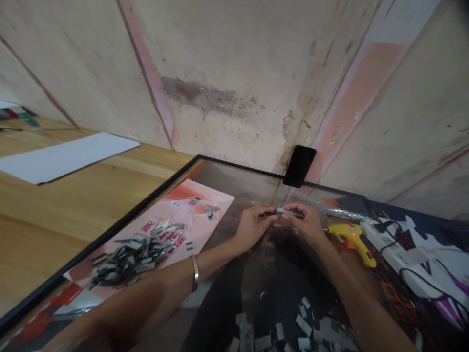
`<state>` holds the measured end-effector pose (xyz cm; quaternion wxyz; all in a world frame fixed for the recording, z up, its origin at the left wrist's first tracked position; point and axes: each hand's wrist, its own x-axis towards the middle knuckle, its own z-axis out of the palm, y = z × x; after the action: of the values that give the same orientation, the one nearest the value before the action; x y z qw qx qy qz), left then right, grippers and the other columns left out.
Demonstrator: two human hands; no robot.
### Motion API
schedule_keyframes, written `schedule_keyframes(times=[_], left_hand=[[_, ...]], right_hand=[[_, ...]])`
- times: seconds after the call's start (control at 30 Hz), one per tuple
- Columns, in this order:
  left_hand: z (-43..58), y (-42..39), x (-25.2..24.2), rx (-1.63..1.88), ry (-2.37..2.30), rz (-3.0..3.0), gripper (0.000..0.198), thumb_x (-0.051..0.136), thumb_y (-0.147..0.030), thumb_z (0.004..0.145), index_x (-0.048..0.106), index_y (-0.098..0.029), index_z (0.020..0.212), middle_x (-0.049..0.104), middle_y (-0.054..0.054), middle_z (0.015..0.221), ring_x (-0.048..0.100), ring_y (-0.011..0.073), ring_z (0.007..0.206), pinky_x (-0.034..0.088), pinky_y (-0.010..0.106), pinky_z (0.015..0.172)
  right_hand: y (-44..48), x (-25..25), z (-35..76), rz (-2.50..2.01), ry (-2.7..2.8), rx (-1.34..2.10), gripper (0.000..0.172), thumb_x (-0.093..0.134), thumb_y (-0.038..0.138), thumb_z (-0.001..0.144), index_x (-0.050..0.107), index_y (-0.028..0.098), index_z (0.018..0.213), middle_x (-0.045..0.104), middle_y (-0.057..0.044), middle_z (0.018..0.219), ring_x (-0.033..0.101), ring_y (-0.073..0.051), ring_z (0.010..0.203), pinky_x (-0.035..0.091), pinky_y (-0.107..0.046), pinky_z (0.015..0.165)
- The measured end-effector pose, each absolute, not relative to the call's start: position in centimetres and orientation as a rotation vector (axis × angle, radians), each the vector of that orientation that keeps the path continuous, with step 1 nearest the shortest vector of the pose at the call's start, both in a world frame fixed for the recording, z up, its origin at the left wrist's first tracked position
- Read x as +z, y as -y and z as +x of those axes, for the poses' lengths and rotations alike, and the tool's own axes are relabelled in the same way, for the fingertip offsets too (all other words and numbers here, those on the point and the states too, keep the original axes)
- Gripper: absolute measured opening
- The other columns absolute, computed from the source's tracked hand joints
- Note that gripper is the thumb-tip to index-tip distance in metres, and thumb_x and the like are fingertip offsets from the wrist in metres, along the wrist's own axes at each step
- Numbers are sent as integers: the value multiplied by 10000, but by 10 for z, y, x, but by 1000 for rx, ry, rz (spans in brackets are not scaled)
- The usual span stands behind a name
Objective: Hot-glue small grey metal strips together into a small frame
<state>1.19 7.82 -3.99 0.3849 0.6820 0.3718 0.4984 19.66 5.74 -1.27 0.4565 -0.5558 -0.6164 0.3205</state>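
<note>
Over the dark glass-like tabletop point(216, 249), my left hand point(253, 226) and my right hand point(307, 223) meet fingertip to fingertip. Between them is a small, narrow strip point(280, 210), pale at its left end and dark towards the right. Both hands pinch it, the left at the pale end and the right along the dark part. What it is exactly is too small to make out. To the left, a heap of small grey and dark flat pieces point(135, 256) lies on a pink printed sheet point(205, 193). More small pale pieces point(280, 331) are scattered at the near edge.
A yellow glue gun point(353, 239) lies right of my right hand, beside a white power strip point(395, 259) with cables. A black phone point(299, 166) leans against the wall behind the table's rim. White paper point(73, 156) lies on the wooden table point(44, 210) at left.
</note>
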Motion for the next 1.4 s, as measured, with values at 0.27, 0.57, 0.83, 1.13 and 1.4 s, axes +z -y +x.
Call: schedule_keyframes(times=[0.27,0.57,0.83,1.13,1.4], left_hand=[[12,-77,-40,1264,-952,1721,198,663,-274,792,713,-166,951,719,66,927,655,175,838,530,280,747],[12,-79,-45,1268,-921,1714,218,653,-301,801,706,-165,963,716,66,926,654,175,837,532,283,751],[12,-79,-46,1262,-925,1729,229,652,-308,800,704,-169,973,713,70,948,650,179,852,526,281,744],[12,-79,-44,1291,-904,1736,204,651,-287,801,706,-165,956,715,72,933,649,179,859,514,294,774],[12,-79,-43,1286,-911,1742,191,655,-268,795,709,-173,952,716,64,930,646,173,845,515,283,752]], right_hand=[[-59,-15,198,-1355,1519,807,317,734,387,687,696,176,921,681,-36,811,598,-161,720,458,-277,677],[-58,-14,197,-1373,1527,794,322,735,384,681,697,172,921,684,-37,804,600,-165,716,456,-282,674],[-58,-14,198,-1363,1520,816,318,735,383,683,695,181,925,686,-35,824,602,-165,733,461,-281,683],[-58,-14,198,-1340,1533,815,314,725,378,690,692,179,931,687,-40,843,608,-173,753,467,-292,700],[-57,-13,197,-1350,1516,817,320,729,384,683,693,177,925,681,-34,816,599,-161,724,468,-279,671]])
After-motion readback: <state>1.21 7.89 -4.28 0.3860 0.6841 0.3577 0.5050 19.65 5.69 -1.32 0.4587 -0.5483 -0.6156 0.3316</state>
